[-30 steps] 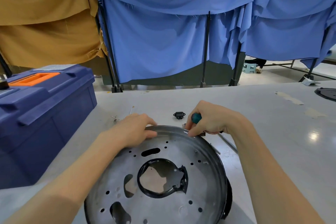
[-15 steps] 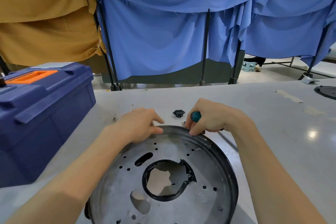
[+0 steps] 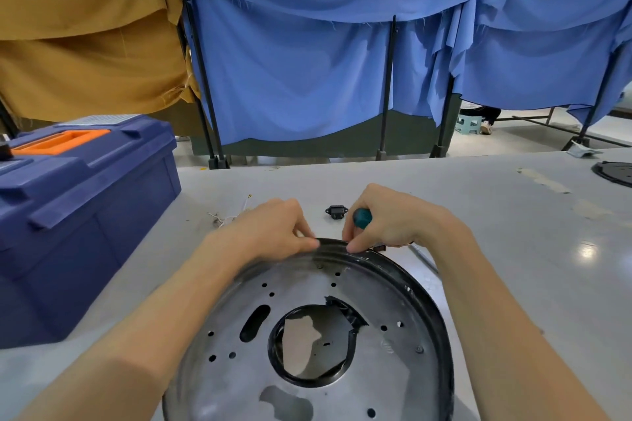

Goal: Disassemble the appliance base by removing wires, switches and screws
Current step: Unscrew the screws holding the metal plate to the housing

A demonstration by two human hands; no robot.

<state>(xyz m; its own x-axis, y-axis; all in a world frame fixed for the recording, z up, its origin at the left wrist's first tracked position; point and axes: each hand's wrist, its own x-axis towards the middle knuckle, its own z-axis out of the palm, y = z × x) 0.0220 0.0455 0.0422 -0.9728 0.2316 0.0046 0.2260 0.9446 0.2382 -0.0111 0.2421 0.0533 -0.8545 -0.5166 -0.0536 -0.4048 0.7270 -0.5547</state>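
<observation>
Appliance base [image 3: 307,345] far rim pinched by left hand [image 3: 273,232] and right hand [image 3: 386,219] (seemingly also gripping screwdriver [image 3: 361,217]).

Round metal appliance base [image 3: 318,345] tilted up on grey table [image 3: 513,249]. Left hand [image 3: 273,232] pinches far rim, right hand [image 3: 386,219] pinches rim beside it, teal-handled screwdriver [image 3: 361,217] in palm. Small black switch [image 3: 336,211] just beyond hands. Loose wires [image 3: 229,215] left. Blue toolbox [image 3: 78,215] far left.

Blue toolbox [image 3: 78,202] on grey table [image 3: 513,215]; blue [image 3: 307,72] and tan drapes [image 3: 85,37] behind.
</observation>
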